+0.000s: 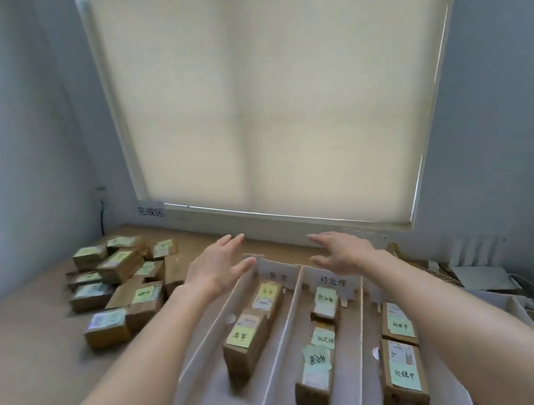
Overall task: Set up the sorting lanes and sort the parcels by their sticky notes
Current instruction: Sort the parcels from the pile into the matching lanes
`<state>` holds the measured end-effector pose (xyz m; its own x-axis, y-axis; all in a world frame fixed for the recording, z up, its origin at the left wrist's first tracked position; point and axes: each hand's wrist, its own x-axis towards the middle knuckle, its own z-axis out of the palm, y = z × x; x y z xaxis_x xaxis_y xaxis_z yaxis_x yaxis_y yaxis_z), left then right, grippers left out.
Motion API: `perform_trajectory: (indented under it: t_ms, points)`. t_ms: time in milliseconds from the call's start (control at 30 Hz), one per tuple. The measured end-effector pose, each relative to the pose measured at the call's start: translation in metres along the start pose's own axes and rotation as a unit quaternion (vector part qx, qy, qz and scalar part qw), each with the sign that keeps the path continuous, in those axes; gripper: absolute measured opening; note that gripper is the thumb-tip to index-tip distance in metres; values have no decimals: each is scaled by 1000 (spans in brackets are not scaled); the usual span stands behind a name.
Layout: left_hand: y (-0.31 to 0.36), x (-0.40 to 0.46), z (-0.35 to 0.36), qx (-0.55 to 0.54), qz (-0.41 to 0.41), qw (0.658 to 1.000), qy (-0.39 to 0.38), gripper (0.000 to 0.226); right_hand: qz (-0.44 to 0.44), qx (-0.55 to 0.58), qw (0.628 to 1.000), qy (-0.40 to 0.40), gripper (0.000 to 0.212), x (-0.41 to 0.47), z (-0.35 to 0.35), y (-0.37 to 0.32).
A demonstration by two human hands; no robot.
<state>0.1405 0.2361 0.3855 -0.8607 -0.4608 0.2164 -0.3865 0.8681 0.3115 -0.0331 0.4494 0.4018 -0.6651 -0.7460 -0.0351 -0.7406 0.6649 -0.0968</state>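
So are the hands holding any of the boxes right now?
No. Both the left hand and the right hand are open with straight fingers, stretched out above the far end of the white lanes, holding nothing.

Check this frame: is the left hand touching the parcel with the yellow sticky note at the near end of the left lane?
Apart. In the head view the left hand is raised, fingers straight, beyond the lane's far end, while the parcel sits well nearer the camera.

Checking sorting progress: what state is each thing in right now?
left hand: open, holding nothing
right hand: open, holding nothing
window blind: drawn down
parcel pile: heaped loosely outside the lanes
lane dividers: standing upright
lane parcels: lying in rows, sticky notes up
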Motion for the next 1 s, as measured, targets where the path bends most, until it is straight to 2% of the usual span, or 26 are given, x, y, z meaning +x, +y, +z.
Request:
perform_trajectory:
  t_ms: [167,467,700,1000]
  points:
    - [-114,-71,-99,21,-63,997,42,71,-67,4,997,33,63,-5,-35,-156]
    - [-284,-199,-202,-14,-143,986,85,75,-165,-1,985,46,61,-15,-21,-388]
    - [-373,-259,-232,16,-199,975,100,70,-226,-4,973,40,60,2,3,-512]
    - [-520,-249,-250,17,-245,965,95,72,-262,-22,964,41,60,94,36,-633]
